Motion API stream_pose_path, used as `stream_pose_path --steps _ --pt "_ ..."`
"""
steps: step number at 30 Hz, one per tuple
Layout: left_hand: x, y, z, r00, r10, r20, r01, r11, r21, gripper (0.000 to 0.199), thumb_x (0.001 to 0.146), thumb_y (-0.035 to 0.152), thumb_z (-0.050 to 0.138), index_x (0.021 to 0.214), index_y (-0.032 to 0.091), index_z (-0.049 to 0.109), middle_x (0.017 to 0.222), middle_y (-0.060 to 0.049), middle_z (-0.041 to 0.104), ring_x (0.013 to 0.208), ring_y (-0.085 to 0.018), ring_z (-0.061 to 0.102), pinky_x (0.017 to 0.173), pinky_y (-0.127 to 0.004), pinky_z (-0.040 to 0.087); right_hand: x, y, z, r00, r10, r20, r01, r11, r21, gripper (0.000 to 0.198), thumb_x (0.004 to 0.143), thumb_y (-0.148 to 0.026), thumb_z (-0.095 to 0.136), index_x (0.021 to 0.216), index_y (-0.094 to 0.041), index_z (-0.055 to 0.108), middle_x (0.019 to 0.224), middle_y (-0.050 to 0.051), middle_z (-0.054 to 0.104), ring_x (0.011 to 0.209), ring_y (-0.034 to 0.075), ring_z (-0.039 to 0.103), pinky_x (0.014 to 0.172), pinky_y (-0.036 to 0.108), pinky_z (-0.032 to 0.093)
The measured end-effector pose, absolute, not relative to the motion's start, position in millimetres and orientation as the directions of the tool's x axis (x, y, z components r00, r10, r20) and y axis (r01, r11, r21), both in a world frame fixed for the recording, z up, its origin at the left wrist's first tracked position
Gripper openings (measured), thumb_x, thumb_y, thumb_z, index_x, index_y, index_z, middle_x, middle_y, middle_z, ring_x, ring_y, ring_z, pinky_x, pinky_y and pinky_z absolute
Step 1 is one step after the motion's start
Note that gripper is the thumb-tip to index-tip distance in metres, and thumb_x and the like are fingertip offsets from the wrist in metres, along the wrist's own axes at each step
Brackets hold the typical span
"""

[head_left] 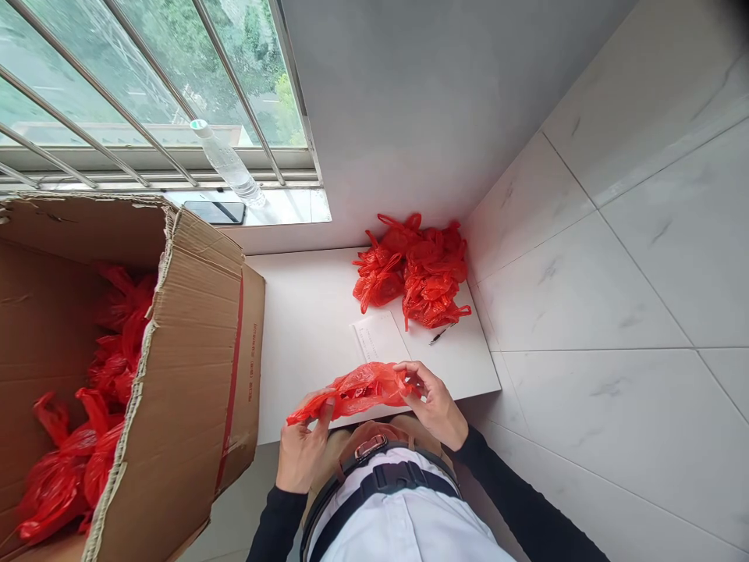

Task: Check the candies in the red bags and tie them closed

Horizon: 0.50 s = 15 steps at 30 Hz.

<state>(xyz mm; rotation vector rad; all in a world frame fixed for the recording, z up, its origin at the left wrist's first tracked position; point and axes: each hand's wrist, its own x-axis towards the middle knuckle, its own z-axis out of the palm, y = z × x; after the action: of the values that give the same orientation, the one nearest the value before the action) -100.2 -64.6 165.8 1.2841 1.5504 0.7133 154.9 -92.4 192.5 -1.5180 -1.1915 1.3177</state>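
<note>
I hold a red bag stretched sideways between my two hands, low in front of my waist and over the near edge of the white table. My left hand is closed on its left end, the thumb pressed along the near side and the fingers behind it. My right hand pinches the other end between thumb and fingertips, a little higher and farther from me, so the bag runs at a slight slant from one grip to the other and bunches up in the middle. Something red seems to sit inside those folds, though the thin plastic hides too much for me to say what it is. Just beyond the bag, a sheet of paper lies flat on the table, with a pen to its right. Behind these, a heap of red bags rests near the wall. On my left stands an open cardboard box with more bags inside. Past it, a phone and a clear bottle occupy the window sill.
</note>
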Motion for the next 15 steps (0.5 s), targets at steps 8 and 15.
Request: stream_pose_path --steps 8,15 --pt "-102.5 -66.2 167.7 0.005 0.969 -0.246 0.378 0.226 0.898 0.035 0.091 0.055 0.063 0.098 0.024 0.077 0.106 -0.01 0.076 0.106 -0.03 0.07 0.098 -0.044 0.056 153.0 -93.4 198.7 0.001 0.976 -0.217 0.178 -0.213 -0.961 0.026 0.1 -0.042 0.059 0.119 -0.024 0.065 0.114 0.006 0.069 0.095 0.02 0.066 0.086 0.031 0.055" --pt "-96.1 -69.1 189.0 -0.044 0.983 -0.176 0.295 0.181 0.938 0.039 0.101 0.052 0.048 0.117 0.025 0.071 0.141 -0.012 0.057 0.139 -0.03 0.048 0.12 -0.05 0.035 154.0 -93.9 194.2 0.158 0.984 -0.076 0.302 -0.122 -0.945 0.038 0.106 -0.053 0.045 0.108 -0.024 0.07 0.114 0.01 0.062 0.115 0.026 0.057 0.103 0.04 0.046"
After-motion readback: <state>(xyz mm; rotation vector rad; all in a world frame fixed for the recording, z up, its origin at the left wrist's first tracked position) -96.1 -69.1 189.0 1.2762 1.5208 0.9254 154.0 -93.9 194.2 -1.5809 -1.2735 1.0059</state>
